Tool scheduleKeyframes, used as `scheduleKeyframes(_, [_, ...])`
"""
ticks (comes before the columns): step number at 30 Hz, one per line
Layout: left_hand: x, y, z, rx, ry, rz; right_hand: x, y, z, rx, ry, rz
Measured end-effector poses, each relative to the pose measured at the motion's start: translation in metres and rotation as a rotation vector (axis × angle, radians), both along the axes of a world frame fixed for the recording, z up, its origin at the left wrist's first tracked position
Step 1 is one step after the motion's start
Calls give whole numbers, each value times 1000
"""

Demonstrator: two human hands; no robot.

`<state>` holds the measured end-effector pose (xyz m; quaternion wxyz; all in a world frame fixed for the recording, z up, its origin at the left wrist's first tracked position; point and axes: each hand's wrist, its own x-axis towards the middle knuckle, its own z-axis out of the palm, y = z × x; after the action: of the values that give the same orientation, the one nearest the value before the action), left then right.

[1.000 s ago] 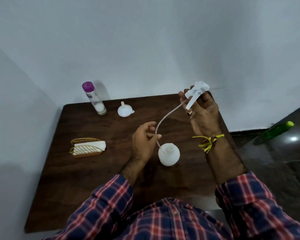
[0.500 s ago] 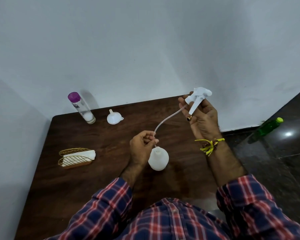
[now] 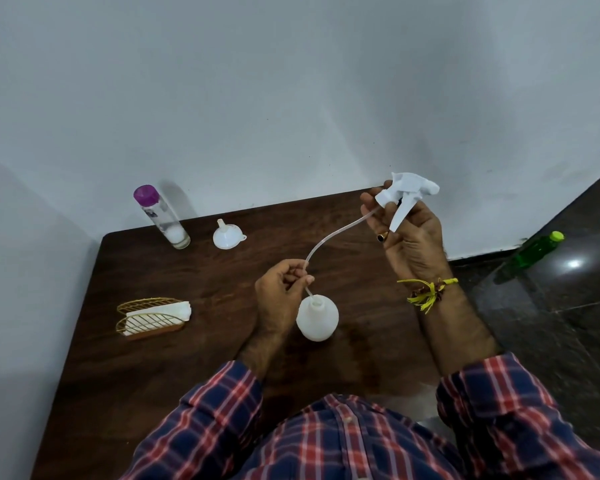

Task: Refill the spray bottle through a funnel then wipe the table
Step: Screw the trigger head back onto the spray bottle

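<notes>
left hand (image 3: 280, 289) pinching tube (image 3: 329, 239)

Your white spray bottle (image 3: 317, 318) stands upright with its top off, near the middle of the dark tabletop (image 3: 222, 341). Your right hand (image 3: 407, 233) holds the white spray head (image 3: 407, 195) up in the air, and your left hand (image 3: 279, 296) pinches its thin clear tube (image 3: 329, 239), whose end goes down into the bottle's mouth. The small white funnel (image 3: 226, 235) sits wide side down near the back, beside a tall clear bottle with a purple cap (image 3: 161, 218) that has a little liquid at the bottom.
</notes>
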<state>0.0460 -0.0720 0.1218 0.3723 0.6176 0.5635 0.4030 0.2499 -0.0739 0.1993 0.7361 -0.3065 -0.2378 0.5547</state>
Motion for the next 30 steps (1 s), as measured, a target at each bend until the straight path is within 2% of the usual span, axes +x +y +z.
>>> scheduleKeyframes(7, [-4, -7, -32, -33, 121, -112, -4, -11, -14, -74, -157, -11])
scheduleKeyframes(12, [-8, -7, -55, -155, 132, -201, -4, -24, -26, -97, -528, 46])
scheduleKeyframes(15, [-12, -8, -66, -191, 210, -328, -13, -28, -40, -70, -710, 179])
scheduleKeyframes(18, [-10, -10, -72, -175, 206, -290, -36, -29, -60, -113, -832, 269])
scheduleKeyframes(21, [-9, -10, -70, -183, 179, -242, -51, -31, -91, -167, -955, 264])
scheduleKeyframes(27, [-12, -9, -74, -140, 200, -246, -58, -42, -124, -201, -1065, 205])
scheduleKeyframes(30, [-12, -10, -79, -190, 183, -219, -64, -41, -127, -176, -1112, 206])
